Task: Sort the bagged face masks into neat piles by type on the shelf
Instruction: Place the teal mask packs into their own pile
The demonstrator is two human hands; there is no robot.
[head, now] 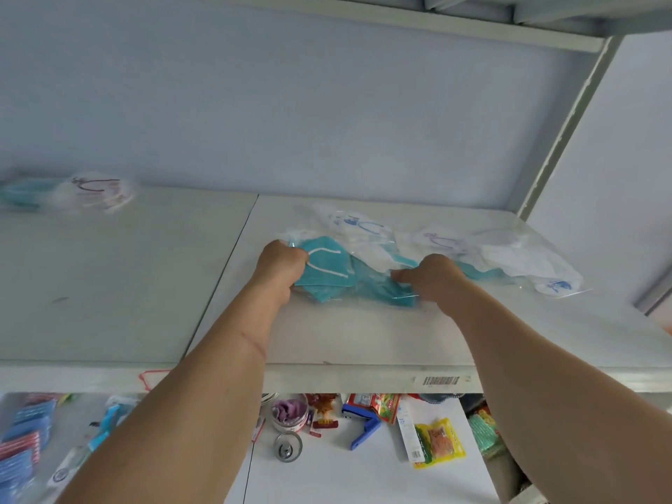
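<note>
Both hands grasp the teal masks on the shelf [327, 332]: the left hand [280, 265] has its fingers curled round the edge of a bagged teal mask [323, 272], and the right hand [434, 278] pinches the crinkled clear bag of a second teal mask [378, 291] just beside it. The two teal masks are soft, folded cloth shapes with angled edges; the left one shows a thin white ear loop across its face. They lie near the middle of the smooth, pale shelf board, overlapping one another.

Behind and to the right, touching them, lie white masks [509, 256] in glossy, wrinkled clear bags with blue print; I count about three, though the bags overlap and the number is uncertain. Far to the left, well apart, sits a smaller, blurred heap [72, 194] with one teal and one white bagged mask.

A barcode label [438, 380] is stuck on the shelf's front edge. Below, the lower shelf [327, 474] holds mixed small goods, among them a yellow packet [440, 443] and a round metal tin [288, 446].
</note>
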